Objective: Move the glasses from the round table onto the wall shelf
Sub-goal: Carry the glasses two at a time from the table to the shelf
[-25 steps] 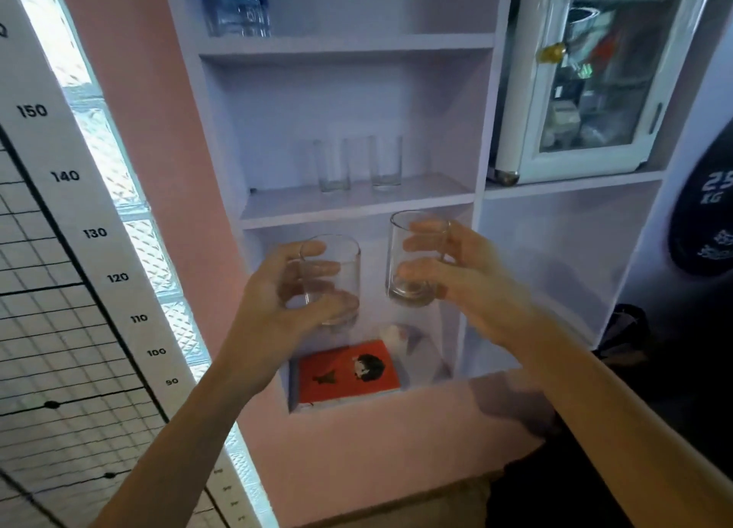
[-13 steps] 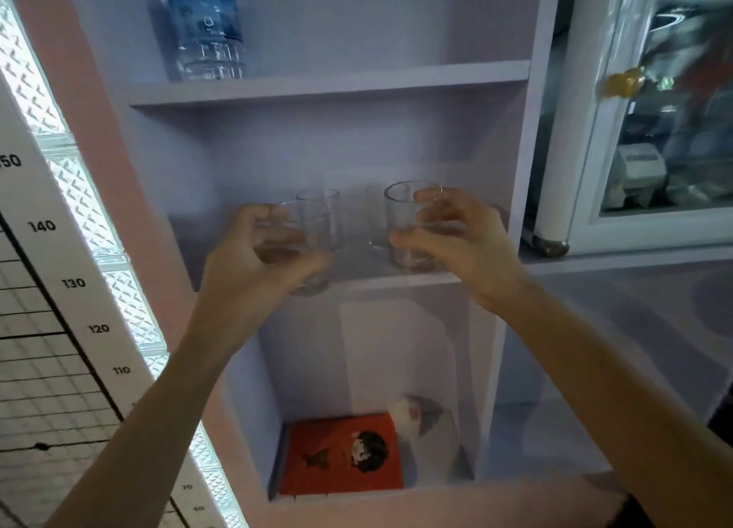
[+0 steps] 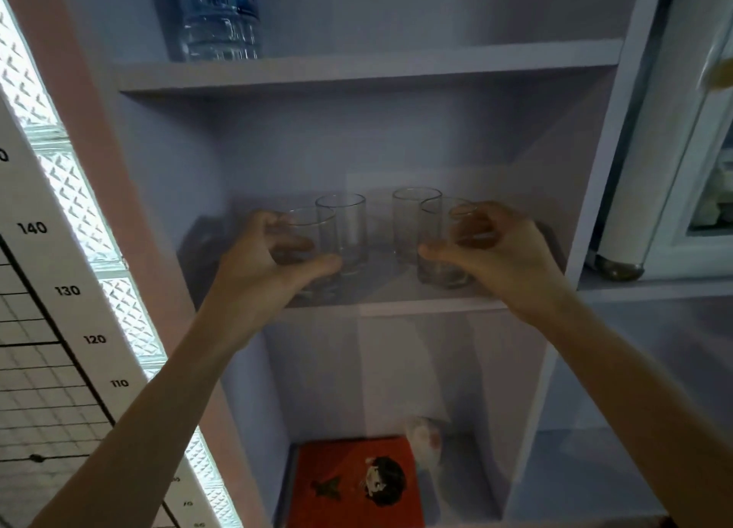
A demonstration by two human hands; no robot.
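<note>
Up at the wall shelf [image 3: 396,303] now: the left hand [image 3: 254,273] is wrapped around one glass [image 3: 307,250], the right hand [image 3: 499,258] around another glass [image 3: 444,246], both near the front edge before two far glasses [image 3: 343,230]. Next, seemingly, loosening both grips gently.

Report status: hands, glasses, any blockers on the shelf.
Left hand and right hand each grip a glass at the middle shelf front edge. Two glasses stand behind, close. Nothing else in the way.
</note>
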